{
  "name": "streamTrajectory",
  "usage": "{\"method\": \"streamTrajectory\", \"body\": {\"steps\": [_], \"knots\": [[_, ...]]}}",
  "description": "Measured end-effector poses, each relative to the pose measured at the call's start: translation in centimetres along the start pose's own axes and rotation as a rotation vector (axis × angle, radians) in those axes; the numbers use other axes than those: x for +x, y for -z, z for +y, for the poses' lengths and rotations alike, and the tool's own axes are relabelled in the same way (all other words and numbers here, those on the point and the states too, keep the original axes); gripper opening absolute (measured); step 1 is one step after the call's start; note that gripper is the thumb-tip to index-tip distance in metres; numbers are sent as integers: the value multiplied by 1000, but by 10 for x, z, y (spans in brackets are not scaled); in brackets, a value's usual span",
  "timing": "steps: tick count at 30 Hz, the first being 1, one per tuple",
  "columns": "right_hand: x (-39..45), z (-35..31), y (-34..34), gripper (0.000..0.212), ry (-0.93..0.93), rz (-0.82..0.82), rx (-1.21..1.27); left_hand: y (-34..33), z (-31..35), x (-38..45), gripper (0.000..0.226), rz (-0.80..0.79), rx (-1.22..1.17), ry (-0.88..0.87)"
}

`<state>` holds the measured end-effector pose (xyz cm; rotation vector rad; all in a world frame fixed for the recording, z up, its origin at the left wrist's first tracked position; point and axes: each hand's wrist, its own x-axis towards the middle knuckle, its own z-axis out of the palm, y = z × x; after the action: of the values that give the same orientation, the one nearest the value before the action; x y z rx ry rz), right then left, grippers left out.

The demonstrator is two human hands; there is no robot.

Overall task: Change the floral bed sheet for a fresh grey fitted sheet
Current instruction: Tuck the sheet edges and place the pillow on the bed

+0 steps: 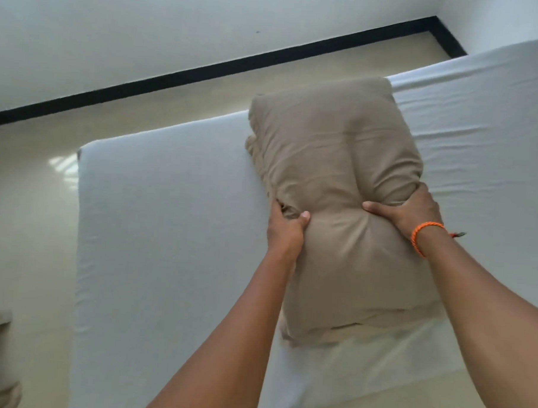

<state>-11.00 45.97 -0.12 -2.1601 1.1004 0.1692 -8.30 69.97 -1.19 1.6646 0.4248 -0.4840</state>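
Both hands grip a tan pillow point(333, 188) by its sides, left hand point(286, 227) and right hand point(410, 211), above the grey fitted sheet point(168, 230) stretched beneath.

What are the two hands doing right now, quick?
Left hand: closed, gripping the left edge of the soft tan fabric pillow.
Right hand: closed, gripping the pillow's right edge.

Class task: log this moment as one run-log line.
left hand: grips pillow | right hand: grips pillow | grey sheet: on mattress | floral sheet: unseen
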Motion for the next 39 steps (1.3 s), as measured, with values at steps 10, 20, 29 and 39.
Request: {"method": "streamTrajectory", "body": {"steps": [10,20,29,39], "knots": [[-88,-78,-46,88,318,251,90,112,9,-32,40,73,-228,-116],[-216,-142,-172,84,348,120,174,277,-26,-52,31,566,138,-176],[-234,-81,-289,86,201,-501,-88,352,-141,-24,74,476,345,224],[-145,-61,-227,32,506,-96,3,162,-107,0,41,652,608,-284]]}}
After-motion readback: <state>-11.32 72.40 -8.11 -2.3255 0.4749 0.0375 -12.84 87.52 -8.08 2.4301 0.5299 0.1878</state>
